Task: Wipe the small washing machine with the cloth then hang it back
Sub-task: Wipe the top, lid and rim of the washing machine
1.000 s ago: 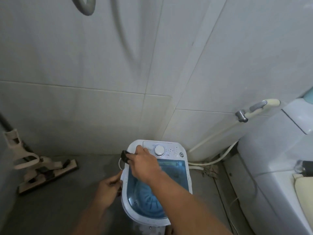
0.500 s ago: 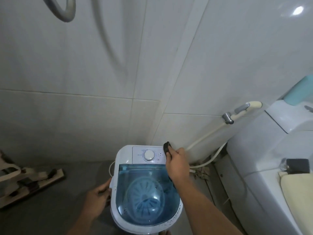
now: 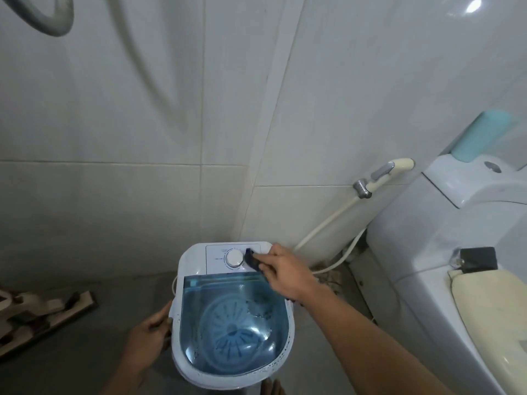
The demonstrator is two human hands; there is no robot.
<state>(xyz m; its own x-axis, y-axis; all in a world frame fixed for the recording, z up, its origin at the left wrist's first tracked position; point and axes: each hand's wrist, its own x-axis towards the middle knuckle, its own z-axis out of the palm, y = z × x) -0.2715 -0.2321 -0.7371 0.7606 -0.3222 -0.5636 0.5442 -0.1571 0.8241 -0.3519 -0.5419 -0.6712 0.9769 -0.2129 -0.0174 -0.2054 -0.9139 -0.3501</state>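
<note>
Small white washing machine with blue translucent lid (image 3: 232, 315) on floor by far corner, steadied at left rim by curled left hand (image 3: 151, 337). Right hand (image 3: 285, 273), pinching dark cloth (image 3: 253, 259), now back from far-right corner beside white dial (image 3: 234, 258); panel wiping likely unfinished.

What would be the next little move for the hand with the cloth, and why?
Probably a short sweep of the cloth to the left, over the white dial. The right hand presses the dark cloth on the control panel just right of the dial, while the left hand steadies the washing machine at its side. The panel's left part looks not yet covered.
</note>
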